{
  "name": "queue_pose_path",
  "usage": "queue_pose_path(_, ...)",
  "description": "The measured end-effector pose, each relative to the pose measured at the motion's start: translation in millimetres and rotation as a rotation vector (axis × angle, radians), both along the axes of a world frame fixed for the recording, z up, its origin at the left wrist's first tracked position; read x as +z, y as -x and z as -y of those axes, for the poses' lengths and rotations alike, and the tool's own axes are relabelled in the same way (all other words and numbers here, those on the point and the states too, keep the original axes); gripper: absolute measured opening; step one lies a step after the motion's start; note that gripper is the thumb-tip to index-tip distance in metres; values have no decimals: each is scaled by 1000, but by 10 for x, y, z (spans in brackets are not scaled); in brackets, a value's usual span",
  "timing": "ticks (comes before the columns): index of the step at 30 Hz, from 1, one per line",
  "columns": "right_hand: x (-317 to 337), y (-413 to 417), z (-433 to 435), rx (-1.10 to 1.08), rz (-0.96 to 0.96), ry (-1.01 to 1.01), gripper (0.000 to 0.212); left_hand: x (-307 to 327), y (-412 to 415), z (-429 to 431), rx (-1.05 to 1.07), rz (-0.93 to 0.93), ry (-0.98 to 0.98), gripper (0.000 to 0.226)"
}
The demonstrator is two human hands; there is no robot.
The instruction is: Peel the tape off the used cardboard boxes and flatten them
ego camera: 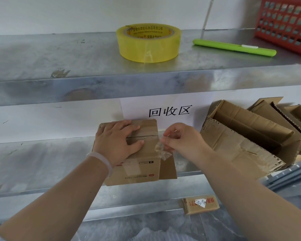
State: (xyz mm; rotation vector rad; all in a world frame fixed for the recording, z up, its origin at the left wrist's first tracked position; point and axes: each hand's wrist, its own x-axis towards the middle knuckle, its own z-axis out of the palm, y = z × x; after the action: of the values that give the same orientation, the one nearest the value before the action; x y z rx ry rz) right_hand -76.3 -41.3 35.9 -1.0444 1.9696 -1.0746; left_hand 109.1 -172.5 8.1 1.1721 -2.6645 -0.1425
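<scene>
Tape end (pixel 161 151) is the bit to watch here: the right hand (pixel 181 140) has it pinched between thumb and fingertips, crumpled and lifted off at the right-hand top edge of the small cardboard box (pixel 139 166). That box sits on the middle metal shelf (pixel 42 162), just below the paper sign (pixel 170 111), with what looks like a side flap hanging open on its right. The seam (pixel 149 136) between the top flaps runs left to right, so whatever strip is left lies along that line, to the left of the pinch and heading straight under the left hand (pixel 117 140). That hand is flat on the lid, fingers straight, pressing down and gripping nothing, and its fingers lie right across the seam. So I'd guess the pull has to go leftward and up along the seam, and the holding hand is kind of in the way. It probably wants to slide toward the near edge, or the strip may snag or tear. Right hand is clearly the nearer one for the peel; left is just the anchor. How much of the strip is still stuck I can't tell, since it's clear and hard to see. Other opened boxes (pixel 241 136) lean just to the right.
</scene>
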Motion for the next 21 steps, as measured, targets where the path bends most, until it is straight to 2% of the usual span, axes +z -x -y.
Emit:
queue_pose_path(3,-59,-48,-13,30,-214,-5,3,-6,-2,8,-3,-3,2,71)
queue_pose_path(5,-102,-57,-26,86,-284,30,5,-10,-3,11,-5,-4,-1,71)
queue_pose_path(11,-129,-84,-59,201,-371,18,28,-12,1,10,2,-3,2,70)
queue_pose_path(14,-52,-85,-64,183,-378,9,16,-12,-3,4,2,-1,4,71)
queue_pose_path(17,-34,-68,-57,285,-509,5,12,-12,4,-5,8,-16,9,70)
queue_pose_path(21,-76,-84,-26,361,-815,88,11,-16,5,-1,0,-6,16,69)
